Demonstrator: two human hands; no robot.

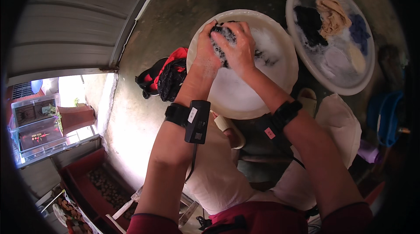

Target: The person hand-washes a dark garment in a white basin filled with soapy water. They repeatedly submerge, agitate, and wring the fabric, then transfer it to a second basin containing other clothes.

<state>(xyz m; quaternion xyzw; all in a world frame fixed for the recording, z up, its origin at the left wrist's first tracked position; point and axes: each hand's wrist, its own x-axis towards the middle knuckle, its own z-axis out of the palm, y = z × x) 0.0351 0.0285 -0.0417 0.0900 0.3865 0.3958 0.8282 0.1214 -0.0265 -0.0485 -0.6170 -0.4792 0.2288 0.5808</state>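
Over a wide cream basin (294, 65) of white suds, my left hand (206, 52) and my right hand (239, 46) squeeze a wet black cloth (224, 37) between them. Foam clings to the cloth and to my fingers. Both hands are closed around it, near the basin's far left side. Part of the cloth is hidden by my palms and fingers. A darker patch shows in the foam to the right of my right hand; I cannot tell whether it is cloth.
At the right stands another pale basin (348, 90), holding soapy water with black, tan (333, 15) and blue cloths. Black and red clothing (169, 75) lies on the floor left of my basin. A blue plastic object (385, 118) is at the far right; a reddish trough (94, 181) lies lower left.
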